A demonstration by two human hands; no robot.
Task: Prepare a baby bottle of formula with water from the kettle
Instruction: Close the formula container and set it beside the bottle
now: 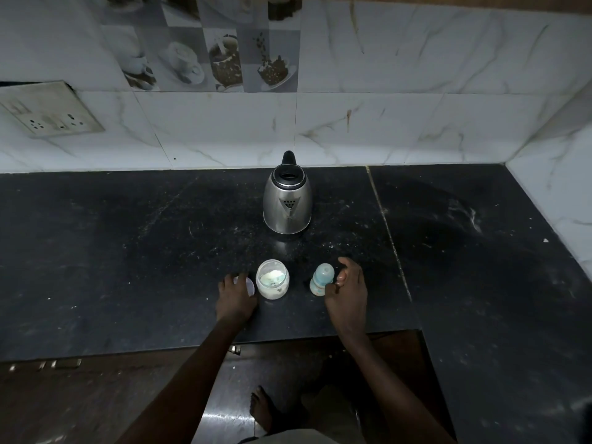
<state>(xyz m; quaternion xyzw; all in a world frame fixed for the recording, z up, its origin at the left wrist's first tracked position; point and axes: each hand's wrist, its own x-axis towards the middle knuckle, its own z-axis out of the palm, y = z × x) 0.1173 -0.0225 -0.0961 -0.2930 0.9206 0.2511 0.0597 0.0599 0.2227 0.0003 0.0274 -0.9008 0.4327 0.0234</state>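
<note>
A steel electric kettle point(287, 200) with a black lid stands on the black counter point(128, 251), spout facing me. In front of it is an open clear jar point(272, 280) holding pale formula powder. Its white round lid point(249, 286) lies flat on the counter just left of the jar, with the fingers of my left hand point(235, 299) on top of it. A small baby bottle point(321, 279) with a pale blue cap stands upright to the right of the jar. My right hand point(347, 291) is cupped around its right side, fingers apart, thumb at the bottle's base.
A marble-tiled wall runs behind the counter and turns the corner at the right. A switch and socket plate point(51, 110) sits on the wall at the left. The counter's front edge is just behind my wrists, and my bare foot point(262, 408) is on the floor below.
</note>
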